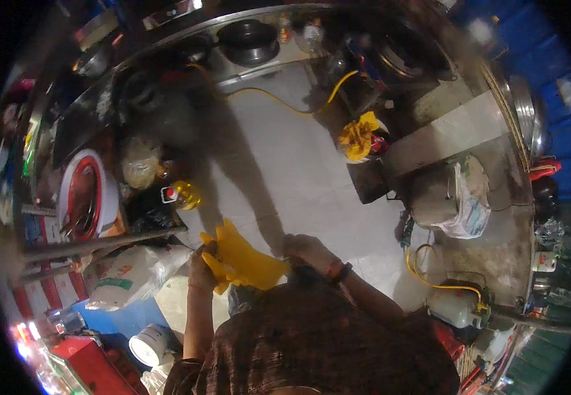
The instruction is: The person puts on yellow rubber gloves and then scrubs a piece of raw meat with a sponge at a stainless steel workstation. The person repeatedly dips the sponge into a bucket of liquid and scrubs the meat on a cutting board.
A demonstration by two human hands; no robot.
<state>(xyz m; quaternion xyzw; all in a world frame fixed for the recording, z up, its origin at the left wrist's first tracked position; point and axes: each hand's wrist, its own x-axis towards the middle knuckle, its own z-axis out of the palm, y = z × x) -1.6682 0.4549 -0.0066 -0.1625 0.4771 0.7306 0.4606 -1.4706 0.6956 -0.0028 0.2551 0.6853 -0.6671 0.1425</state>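
Yellow rubber gloves are stretched between my two hands, low in the middle of the view, close to my dark shirt. My left hand grips them on the finger side, its own fingers partly behind the yellow rubber. At the cuff end is my right hand, bent and closed in toward the glove; its fingertips are in shade, so its hold on the cuff cannot be made out. A dark band circles the right wrist.
Ahead lies a grey tiled floor crossed by a yellow hose. Left are an oil bottle, a red-rimmed basin and a plastic sack. Right stand a bin with yellow scraps, a stone slab and a gas cylinder.
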